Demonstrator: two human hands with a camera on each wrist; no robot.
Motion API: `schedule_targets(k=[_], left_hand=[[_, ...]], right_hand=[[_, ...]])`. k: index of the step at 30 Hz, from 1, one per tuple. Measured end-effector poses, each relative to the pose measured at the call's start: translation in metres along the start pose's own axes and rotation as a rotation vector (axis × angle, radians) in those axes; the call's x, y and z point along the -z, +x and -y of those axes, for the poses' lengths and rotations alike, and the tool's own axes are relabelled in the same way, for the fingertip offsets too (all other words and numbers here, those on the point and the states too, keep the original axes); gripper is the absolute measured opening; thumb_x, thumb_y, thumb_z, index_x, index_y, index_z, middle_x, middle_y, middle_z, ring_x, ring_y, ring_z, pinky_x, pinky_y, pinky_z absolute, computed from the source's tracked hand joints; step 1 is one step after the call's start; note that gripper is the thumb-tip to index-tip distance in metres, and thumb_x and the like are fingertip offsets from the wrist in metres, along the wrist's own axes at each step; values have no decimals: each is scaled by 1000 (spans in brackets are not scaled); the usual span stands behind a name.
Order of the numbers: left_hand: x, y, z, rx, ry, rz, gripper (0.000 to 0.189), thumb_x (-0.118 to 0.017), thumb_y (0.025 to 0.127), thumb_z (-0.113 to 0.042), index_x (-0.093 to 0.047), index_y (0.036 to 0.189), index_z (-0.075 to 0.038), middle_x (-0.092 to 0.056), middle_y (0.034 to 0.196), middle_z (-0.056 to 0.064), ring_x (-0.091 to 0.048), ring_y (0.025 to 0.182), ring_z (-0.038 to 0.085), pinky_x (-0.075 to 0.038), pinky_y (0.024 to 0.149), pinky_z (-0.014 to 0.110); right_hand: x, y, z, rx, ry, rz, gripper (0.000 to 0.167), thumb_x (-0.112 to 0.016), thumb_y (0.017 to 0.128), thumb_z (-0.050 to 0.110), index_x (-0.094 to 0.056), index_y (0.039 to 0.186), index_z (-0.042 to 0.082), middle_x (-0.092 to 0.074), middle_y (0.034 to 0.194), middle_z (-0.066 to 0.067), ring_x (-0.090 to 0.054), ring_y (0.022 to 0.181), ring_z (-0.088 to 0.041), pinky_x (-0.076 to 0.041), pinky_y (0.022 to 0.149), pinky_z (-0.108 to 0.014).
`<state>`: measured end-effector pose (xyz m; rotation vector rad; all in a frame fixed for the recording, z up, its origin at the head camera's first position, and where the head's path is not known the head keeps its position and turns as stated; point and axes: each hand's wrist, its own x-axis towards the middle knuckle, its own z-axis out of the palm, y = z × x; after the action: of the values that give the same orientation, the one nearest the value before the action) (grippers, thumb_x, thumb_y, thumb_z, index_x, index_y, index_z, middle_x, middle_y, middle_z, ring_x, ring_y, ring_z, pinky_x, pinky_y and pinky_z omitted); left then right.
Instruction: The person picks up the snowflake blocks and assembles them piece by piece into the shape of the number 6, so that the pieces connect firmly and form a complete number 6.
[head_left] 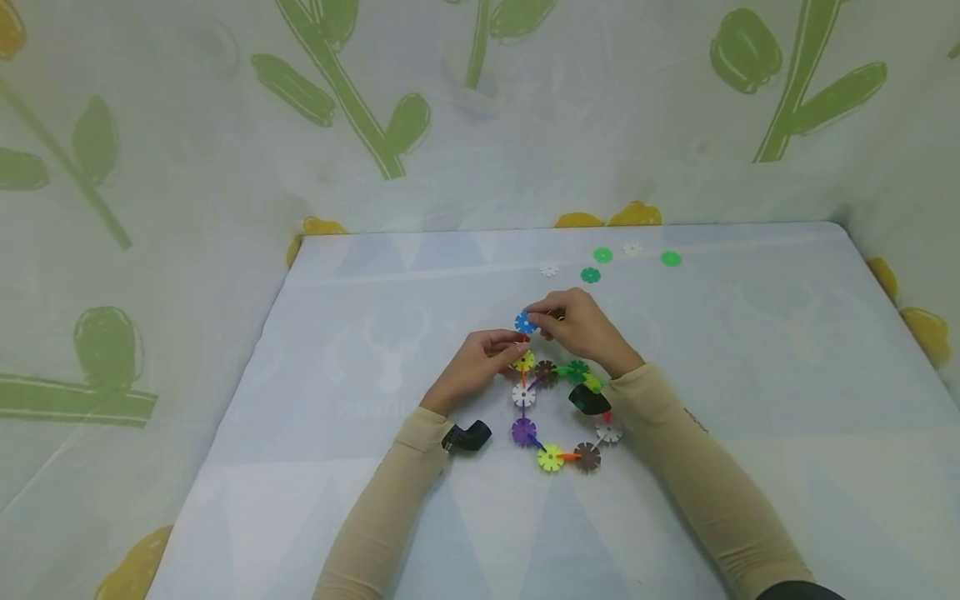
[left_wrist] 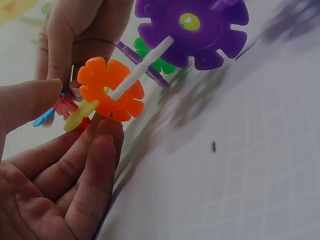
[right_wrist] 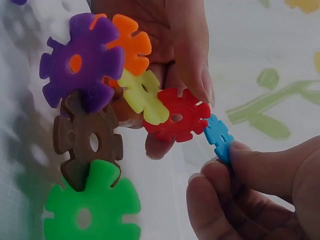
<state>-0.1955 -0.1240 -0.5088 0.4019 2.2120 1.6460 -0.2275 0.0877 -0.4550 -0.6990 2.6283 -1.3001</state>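
My right hand (head_left: 577, 325) pinches a blue notched plastic disc (right_wrist: 218, 137) between thumb and fingers. The blue disc's edge meets a red notched disc (right_wrist: 177, 117), which my left hand (head_left: 480, 360) holds with its thumb in front and fingers behind. A yellow disc (right_wrist: 145, 92) slots into the red one, then an orange disc (left_wrist: 111, 90). These belong to a chain of interlocked discs forming a ring on the table, including a purple disc (head_left: 524, 432), a brown disc (head_left: 587, 457) and a white disc (head_left: 523, 395). My right wrist partly hides the ring's right side.
Loose discs lie near the table's back edge: a white disc (head_left: 550, 270), a dark green disc (head_left: 591, 275), and several others, including a bright green disc (head_left: 671, 259). The pale table (head_left: 360, 500) is bordered by a leaf-patterned curtain (head_left: 562, 125). Black wrist cameras sit at both cuffs.
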Motion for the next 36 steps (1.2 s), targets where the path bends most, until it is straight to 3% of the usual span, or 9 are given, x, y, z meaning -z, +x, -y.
schedule_targets(k=[10, 21, 31, 36], left_hand=[[0, 0, -1, 4, -9, -1, 43, -59, 106, -26, -60, 140, 2, -71, 131, 20, -76, 99, 23, -62, 86, 33], [1, 1, -2, 1, -13, -4, 39, -60, 106, -25, -64, 134, 1, -73, 126, 20, -75, 92, 18, -61, 86, 32], [-1, 0, -5, -43, 35, -40, 38, -63, 105, -21, -65, 133, 4, -72, 128, 21, -73, 115, 31, -60, 95, 35], [-3, -2, -7, -58, 43, -55, 37, -63, 104, -20, -66, 133, 4, -72, 129, 21, -72, 117, 32, -60, 97, 36]], right_hand=[[-3, 0, -1, 21, -6, -30, 21, -65, 101, 8, -77, 116, -1, -75, 94, -17, -66, 74, -20, -53, 67, -28], [-3, 3, -1, 1, 9, 28, 20, -65, 101, 8, -77, 116, -2, -77, 95, -16, -68, 72, -19, -54, 66, -27], [-7, 3, 4, -63, -20, 27, 22, -63, 103, 9, -76, 119, -1, -77, 92, -13, -65, 71, -19, -52, 65, -28], [-8, 1, 7, -99, -21, 26, 24, -62, 103, 9, -75, 121, 0, -75, 90, -13, -63, 72, -19, -51, 65, -28]])
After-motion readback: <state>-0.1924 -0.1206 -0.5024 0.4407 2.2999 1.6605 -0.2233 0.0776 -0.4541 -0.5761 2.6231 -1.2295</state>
